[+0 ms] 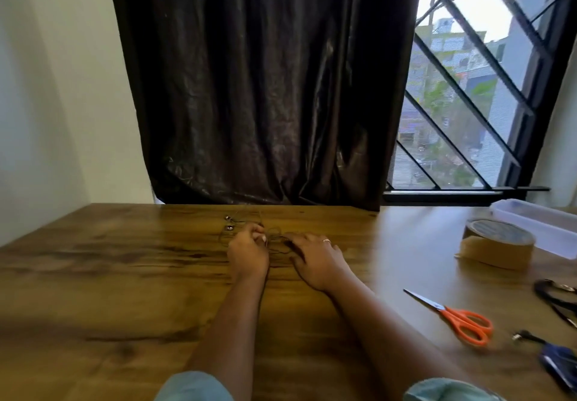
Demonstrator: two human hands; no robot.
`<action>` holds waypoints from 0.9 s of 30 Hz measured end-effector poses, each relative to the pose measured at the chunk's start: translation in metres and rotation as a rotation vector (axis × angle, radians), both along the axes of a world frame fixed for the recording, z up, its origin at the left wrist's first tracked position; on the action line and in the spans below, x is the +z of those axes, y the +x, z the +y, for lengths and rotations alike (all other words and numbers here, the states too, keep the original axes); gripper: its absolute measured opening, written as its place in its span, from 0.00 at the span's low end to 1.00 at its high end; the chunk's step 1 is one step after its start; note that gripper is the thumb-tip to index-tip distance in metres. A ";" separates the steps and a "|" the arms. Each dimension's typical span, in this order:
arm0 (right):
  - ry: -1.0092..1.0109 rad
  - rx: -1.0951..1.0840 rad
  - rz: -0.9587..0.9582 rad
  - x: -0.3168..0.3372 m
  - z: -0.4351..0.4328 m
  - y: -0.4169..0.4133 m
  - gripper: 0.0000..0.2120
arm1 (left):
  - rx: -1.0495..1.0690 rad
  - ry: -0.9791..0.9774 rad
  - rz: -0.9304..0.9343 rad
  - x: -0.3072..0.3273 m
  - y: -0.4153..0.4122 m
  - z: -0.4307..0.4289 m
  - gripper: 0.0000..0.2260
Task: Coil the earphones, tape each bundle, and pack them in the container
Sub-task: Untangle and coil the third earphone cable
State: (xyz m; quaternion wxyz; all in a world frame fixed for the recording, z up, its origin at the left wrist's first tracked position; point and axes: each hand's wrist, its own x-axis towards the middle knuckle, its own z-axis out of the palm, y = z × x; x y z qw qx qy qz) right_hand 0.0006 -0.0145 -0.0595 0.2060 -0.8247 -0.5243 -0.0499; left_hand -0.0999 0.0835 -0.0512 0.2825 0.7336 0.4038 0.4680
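Well out on the wood-grain brown counter (125, 275), the head view shows a thin dark tangled earphone cord (276, 239) lying between both hands, its small metal earbuds (228, 220) just left of them. The left hand (248, 252) has curled fingers pinching the cord; the right hand (315, 260) lies palm down, fingers fairly straight, fingertips on it. To the right sit a brown packing-tape roll (498, 243), a clear plastic rectangular container (537, 225) and orange-handled scissors (459, 319).

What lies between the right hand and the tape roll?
Nothing but bare wooden table: the head view shows a clear stretch from the right hand to the tape roll. The scissors lie nearer the person, off that line.
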 end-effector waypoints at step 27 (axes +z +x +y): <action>0.763 0.139 0.315 0.022 -0.083 0.018 0.06 | -1.023 -0.302 -0.240 0.026 0.024 -0.105 0.21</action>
